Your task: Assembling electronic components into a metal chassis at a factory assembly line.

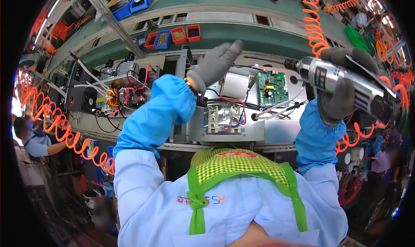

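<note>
1. Well, from my end the largest thing I see is the long green work surface (199, 5) running across the far side.
2. Nearer the wearer, I have an open metal chassis (279, 131) lying directly in front of the body, between the blue-sleeved forearms.
3. To its left sits a second, partly built unit (126, 71), with black boxes, a ribbed silver block and a copper coil.
4. I make out a silver power tool (328, 77) above the chassis's right end, its dark nose pointing left; an orange coiled hose (317, 28) hangs behind it.
5. My right hand (339, 95), in a grey glove, is clamped around that tool's body, thumb and fingers on opposite sides.
6. My left hand (217, 63), gloved alike, reaches over the chassis's far left part, fingers straight and together, gripping nothing I can see; whether it touches anything beneath, I cannot tell.
7. Between the hands, on the chassis, I find a green circuit board (273, 90), with a white cylinder (236, 84) just left of it.
8. Closer to the wearer stands a pale terminal block (224, 118), red and blue wires (244, 111) looping beside it.
9. Smallest, a row of red and blue bins (178, 35) lies beyond the left hand.
</note>
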Demonstrator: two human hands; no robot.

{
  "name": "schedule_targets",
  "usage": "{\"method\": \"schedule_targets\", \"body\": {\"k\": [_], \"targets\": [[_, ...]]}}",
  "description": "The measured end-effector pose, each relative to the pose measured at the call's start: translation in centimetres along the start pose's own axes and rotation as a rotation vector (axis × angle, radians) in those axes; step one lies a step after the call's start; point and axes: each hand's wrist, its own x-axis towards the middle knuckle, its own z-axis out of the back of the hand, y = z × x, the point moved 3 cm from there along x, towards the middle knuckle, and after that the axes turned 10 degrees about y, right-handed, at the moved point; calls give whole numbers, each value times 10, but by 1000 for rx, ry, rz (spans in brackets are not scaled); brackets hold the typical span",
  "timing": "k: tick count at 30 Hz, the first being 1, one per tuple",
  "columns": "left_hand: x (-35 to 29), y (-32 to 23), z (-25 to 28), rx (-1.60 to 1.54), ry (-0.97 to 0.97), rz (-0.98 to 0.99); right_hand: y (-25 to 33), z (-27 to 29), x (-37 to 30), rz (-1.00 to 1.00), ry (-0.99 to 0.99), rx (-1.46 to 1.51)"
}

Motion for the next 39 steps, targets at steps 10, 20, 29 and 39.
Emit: {"method": "schedule_targets", "body": {"k": [10,20,29,39], "targets": [[74,15,-2,1376,270,-496,-16,-8,-38,-428,111,-306],[92,23,17,1316,205,-530,-64,-11,-58,-438,43,-69],[98,32,15,1228,186,-584,-103,-15,-70,-423,66,-207],[97,35,14,1233,198,-583,-118,-21,-77,-469,62,-230]]}}
